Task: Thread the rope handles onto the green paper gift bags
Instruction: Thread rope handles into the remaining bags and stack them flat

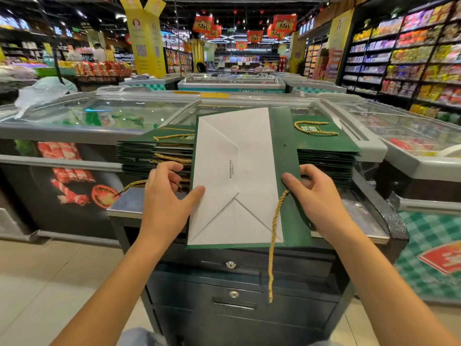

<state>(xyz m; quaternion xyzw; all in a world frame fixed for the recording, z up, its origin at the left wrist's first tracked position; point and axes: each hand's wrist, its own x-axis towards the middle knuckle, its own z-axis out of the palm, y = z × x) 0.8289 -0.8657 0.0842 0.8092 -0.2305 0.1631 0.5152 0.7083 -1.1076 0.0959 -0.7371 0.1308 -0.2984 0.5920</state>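
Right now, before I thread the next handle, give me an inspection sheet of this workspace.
Surface: counter, bare metal at left.
Job's things: bag lies flat, white bottom up; rope hangs from its right side; left stack and right stack flank it.
Clutter: plastic on the freezer.
Hands: left hand and right hand grip the bag's sides.
Cables: nothing seen.
Surroundings: shelves, signs.

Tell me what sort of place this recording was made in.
A supermarket, most likely: glass-topped chest freezers, long shelves of packaged goods on the right, and red promotional banners hanging from the ceiling.
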